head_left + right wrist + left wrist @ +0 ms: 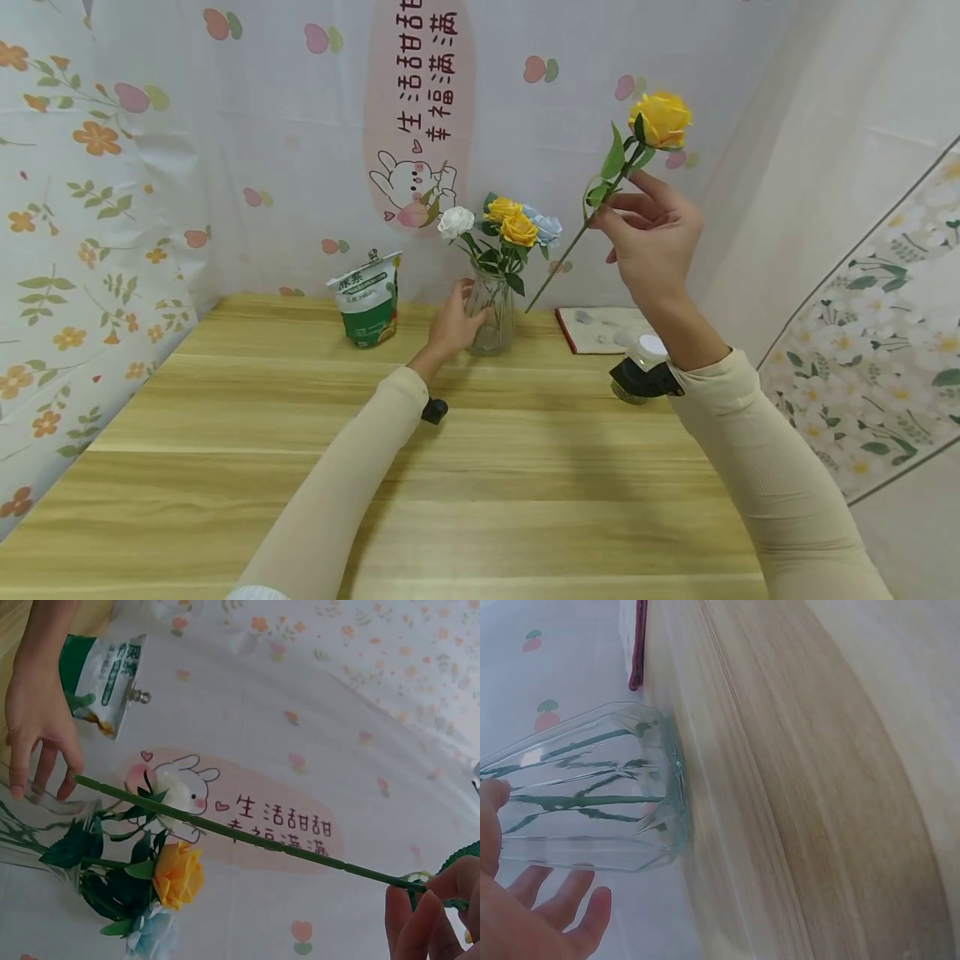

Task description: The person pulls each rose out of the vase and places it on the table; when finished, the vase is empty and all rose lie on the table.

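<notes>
My right hand (656,237) pinches a yellow rose (663,119) by its upper stem, holding it up to the right of a clear glass vase (493,329). The rose's long green stem (262,842) slants down toward the vase, its cut end apart from the glass in the head view. My left hand (453,323) holds the vase from the left side, thumb in front and fingers around the far side. Inside the vase stand a white rose (455,222), yellow roses (517,229) and blue flowers (547,229). Their stems show through the glass in the left wrist view.
A green and white bag (367,312) with a clip on top stands left of the vase. To the right lie a pale, red-edged flat item (592,327) and a white-lidded jar (651,345), partly hidden by the right wrist's black band. Behind hangs a patterned curtain (300,125).
</notes>
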Demonstrator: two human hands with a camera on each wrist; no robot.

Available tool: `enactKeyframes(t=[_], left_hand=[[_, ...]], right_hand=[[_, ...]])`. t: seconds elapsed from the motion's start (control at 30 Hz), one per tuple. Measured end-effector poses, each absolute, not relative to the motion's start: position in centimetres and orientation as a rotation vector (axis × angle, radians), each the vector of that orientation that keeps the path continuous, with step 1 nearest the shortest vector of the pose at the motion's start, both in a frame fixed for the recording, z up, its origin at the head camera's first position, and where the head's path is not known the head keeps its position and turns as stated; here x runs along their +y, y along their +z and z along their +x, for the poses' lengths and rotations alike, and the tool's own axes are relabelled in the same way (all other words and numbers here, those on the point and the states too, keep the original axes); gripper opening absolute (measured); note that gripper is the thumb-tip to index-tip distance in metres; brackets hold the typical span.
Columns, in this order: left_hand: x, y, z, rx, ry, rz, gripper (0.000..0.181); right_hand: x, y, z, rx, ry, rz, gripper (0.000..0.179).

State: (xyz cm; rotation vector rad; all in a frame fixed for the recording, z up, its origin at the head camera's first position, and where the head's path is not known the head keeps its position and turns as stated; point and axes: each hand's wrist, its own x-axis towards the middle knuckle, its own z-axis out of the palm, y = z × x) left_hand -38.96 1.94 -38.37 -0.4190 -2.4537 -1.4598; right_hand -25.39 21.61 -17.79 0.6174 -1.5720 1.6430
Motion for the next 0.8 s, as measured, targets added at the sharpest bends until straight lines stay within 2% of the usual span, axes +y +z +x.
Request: enactKeyframes(t=[0.37, 0.8], left_hand=[[1.9, -38.4, -39.1, -2.467, -1.465, -0.391, 0.06], [1.7, -38.5, -39.3, -2.45, -1.452, -0.413, 0.061]], right_hand=[[22.5, -21.1, -23.8, -1.628, 1.663, 0.667, 0.038], [24.4, -24.8, -23.6, -1.995, 1.558, 0.493, 0.043]])
